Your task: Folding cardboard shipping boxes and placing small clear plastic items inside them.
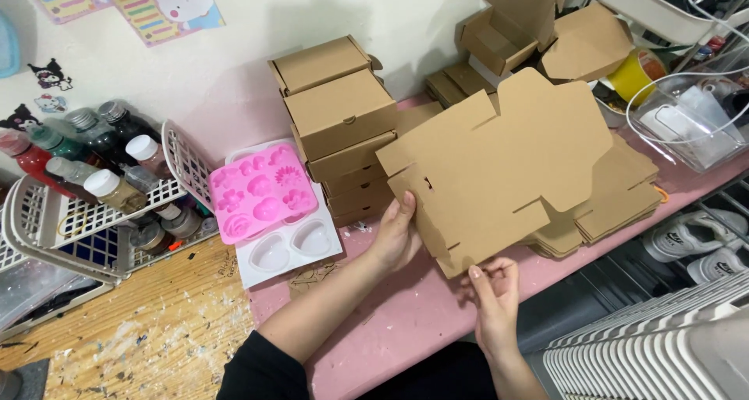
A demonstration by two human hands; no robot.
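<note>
Above the pink worktop [406, 322], both hands hold one flat cardboard blank [499, 170], which is not folded yet: all its flaps and slots lie in one plane, tilted a little toward the camera. The left hand [396, 236] grasps the blank's left edge with the fingers behind and the thumb in front; the right hand [493, 291] pinches its lower corner. Behind the left hand stands a stack of finished boxes [339, 127], closed and piled against the wall, so some part of the folding is done. Under the blank lies a pile of more flat blanks [616, 205], so I judge that much work is left. Two open boxes [507, 25] sit further back. Left of the stack lie a pink mould [261, 189] and a white mould [289, 248], beside a basket of bottles [101, 181].
</note>
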